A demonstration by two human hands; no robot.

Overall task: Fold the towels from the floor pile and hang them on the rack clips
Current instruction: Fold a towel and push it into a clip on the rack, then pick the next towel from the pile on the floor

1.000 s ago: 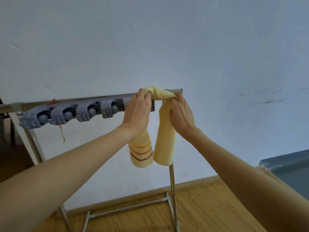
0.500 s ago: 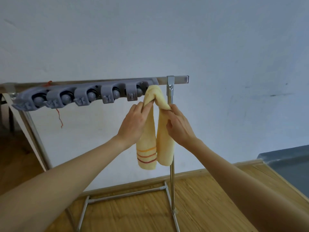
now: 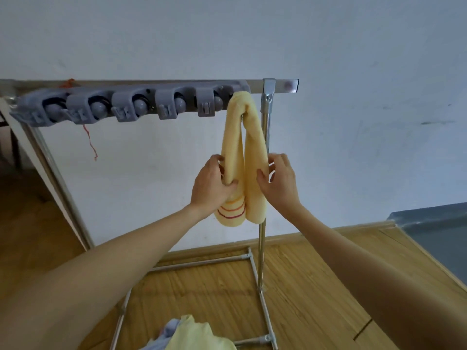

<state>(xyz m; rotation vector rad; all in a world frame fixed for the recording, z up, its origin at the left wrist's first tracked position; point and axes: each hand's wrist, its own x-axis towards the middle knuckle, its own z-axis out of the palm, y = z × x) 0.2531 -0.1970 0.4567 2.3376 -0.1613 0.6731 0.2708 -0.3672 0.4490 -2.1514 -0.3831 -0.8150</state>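
A folded yellow towel (image 3: 242,157) hangs doubled over at the right end of the grey clip strip (image 3: 131,104) on a metal rack (image 3: 264,173), its two halves dropping side by side just beside the rack's upright post. The person's left hand (image 3: 211,186) holds the left half, its grip curled around the cloth with the thumb pressed across the front; the right hand (image 3: 279,183) meets the right half with fingers spread, thumb on the front and fingertips behind, apparently smoothing rather than clenching it.

This towel appears hung, with only the final tugging straight left. The five roller clips running toward 9 o'clock from it stand unfilled. At 6 o'clock, at the bottom edge of the view, a heap of pale yellow and light blue cloth (image 3: 187,335) lies on the wooden floor (image 3: 316,286), so most of the job seemingly lies ahead.

The hanging towel is soft terry, rolled into two plump tubes, with orange and red stripes across the lower end of its left half. Whether a clip actually pinches its top fold cannot be told.
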